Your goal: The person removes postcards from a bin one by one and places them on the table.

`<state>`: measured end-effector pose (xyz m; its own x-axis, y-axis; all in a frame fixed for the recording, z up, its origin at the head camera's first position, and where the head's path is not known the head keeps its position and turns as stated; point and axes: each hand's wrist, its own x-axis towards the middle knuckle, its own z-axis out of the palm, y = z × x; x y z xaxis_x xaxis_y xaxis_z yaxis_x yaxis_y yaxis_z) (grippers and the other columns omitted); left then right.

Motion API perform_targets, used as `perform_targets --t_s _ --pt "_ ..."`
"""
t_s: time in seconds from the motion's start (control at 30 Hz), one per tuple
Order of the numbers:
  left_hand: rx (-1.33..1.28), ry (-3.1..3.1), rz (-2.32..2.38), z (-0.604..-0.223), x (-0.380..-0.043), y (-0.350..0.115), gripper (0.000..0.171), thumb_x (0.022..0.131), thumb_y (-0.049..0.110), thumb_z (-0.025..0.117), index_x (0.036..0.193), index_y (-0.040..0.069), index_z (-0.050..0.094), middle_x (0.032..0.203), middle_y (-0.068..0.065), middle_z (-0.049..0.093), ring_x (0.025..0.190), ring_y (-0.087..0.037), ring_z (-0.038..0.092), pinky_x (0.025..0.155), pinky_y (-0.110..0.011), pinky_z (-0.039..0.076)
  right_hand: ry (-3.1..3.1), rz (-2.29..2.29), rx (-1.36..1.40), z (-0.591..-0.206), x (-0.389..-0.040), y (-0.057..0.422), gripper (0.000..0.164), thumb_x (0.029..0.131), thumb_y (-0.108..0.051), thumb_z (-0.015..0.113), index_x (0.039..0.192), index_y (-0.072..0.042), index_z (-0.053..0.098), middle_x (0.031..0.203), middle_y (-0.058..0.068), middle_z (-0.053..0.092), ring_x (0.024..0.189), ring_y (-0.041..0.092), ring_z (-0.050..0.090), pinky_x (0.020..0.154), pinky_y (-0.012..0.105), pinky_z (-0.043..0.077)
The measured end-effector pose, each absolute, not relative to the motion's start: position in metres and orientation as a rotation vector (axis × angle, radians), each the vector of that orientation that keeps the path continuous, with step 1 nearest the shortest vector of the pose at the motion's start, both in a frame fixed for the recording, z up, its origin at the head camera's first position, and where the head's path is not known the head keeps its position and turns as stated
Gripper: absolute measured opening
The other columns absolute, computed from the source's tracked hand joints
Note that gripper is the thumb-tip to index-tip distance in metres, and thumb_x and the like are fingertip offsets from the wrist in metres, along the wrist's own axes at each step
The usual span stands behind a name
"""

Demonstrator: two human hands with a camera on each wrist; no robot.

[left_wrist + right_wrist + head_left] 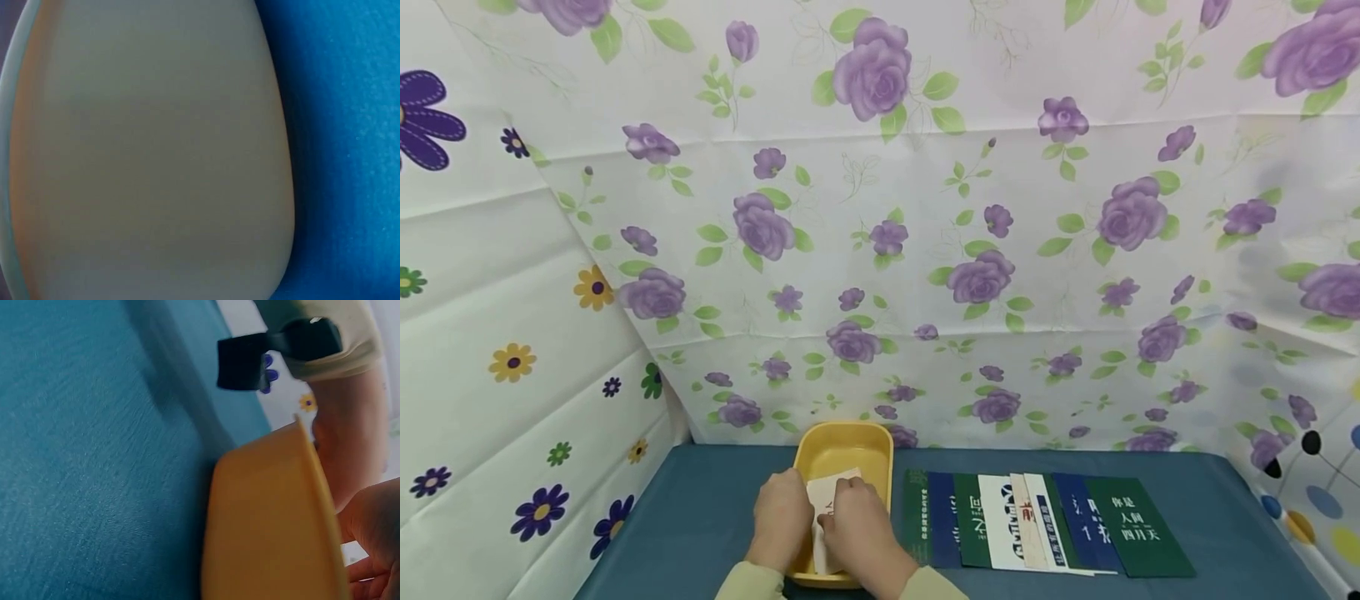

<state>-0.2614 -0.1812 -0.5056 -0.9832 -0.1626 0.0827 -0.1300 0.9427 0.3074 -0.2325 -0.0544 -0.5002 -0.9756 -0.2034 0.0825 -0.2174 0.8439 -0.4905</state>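
Observation:
Both hands are over a yellow plastic tray (844,431) at the table's front. A white card (822,560) with small reddish print stands tilted inside it. My left hand (781,517) grips the card's left side, its fingertips mostly hidden. On the card's right side, my right hand (859,527) pinches it with bent fingers and thumb. The tray's outer wall (169,150) fills most of the left wrist view. In the right wrist view, the tray's side (269,525) stands beside part of a hand (378,531).
Right of the tray lies an overlapping row of green, navy and white printed cards (1150,529). The table has a blue-green cover (700,517). Flowered sheets (925,208) hang behind and at both sides. A black wrist device (244,361) shows on one sleeve.

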Motion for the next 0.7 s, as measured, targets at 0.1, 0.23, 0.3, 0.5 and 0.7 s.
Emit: perform_targets --t_s 0.1,0.23,0.3,0.5,0.7 --pt "0.221 -2.996 -0.474 -0.505 -0.261 -0.181 0.007 0.076 0.003 0.068 0.081 -0.002 0.066 0.072 -0.016 0.066 0.062 -0.032 0.066 0.047 -0.041 0.049 -3.041 0.764 0.308 -0.509 -0.238 -0.059 0.046 0.08 -0.035 0.071 0.107 0.001 0.06 0.097 0.013 0.061 0.087 0.026 0.058 0.077 0.039 0.051" --pt "0.221 -3.003 -0.481 -0.505 -0.261 -0.182 0.008 0.075 0.0 0.068 0.081 -0.003 0.066 0.072 -0.017 0.066 0.063 -0.032 0.066 0.048 -0.041 0.05 -3.07 0.679 0.248 -0.518 -0.241 -0.063 0.05 0.077 -0.039 0.073 0.104 0.001 0.059 0.091 0.011 0.059 0.081 0.024 0.056 0.074 0.039 0.051" --pt "0.221 -2.994 -0.477 -0.505 -0.262 -0.182 0.008 0.075 0.0 0.068 0.081 -0.003 0.066 0.072 -0.017 0.066 0.063 -0.032 0.066 0.048 -0.041 0.05 -3.072 0.644 0.226 -0.521 -0.241 -0.065 0.054 0.076 -0.043 0.073 0.104 0.001 0.059 0.089 0.011 0.058 0.08 0.023 0.056 0.072 0.038 0.051" --pt "0.228 -2.979 -0.469 -0.504 -0.261 -0.182 0.007 0.078 0.002 0.067 0.083 -0.003 0.066 0.073 -0.018 0.066 0.065 -0.034 0.066 0.048 -0.043 0.05 -3.061 0.41 0.247 -0.525 -0.239 -0.066 0.062 0.072 -0.054 0.071 0.096 0.002 0.06 0.078 0.01 0.053 0.071 0.022 0.053 0.065 0.035 0.049" --pt "0.246 -2.98 -0.458 -0.507 -0.263 -0.181 0.008 0.077 0.003 0.068 0.083 -0.002 0.066 0.074 -0.018 0.067 0.066 -0.033 0.066 0.049 -0.042 0.05 -3.079 0.274 0.23 -0.527 -0.238 -0.067 0.071 0.066 -0.06 0.072 0.097 0.002 0.062 0.074 0.011 0.052 0.067 0.021 0.052 0.061 0.033 0.049"
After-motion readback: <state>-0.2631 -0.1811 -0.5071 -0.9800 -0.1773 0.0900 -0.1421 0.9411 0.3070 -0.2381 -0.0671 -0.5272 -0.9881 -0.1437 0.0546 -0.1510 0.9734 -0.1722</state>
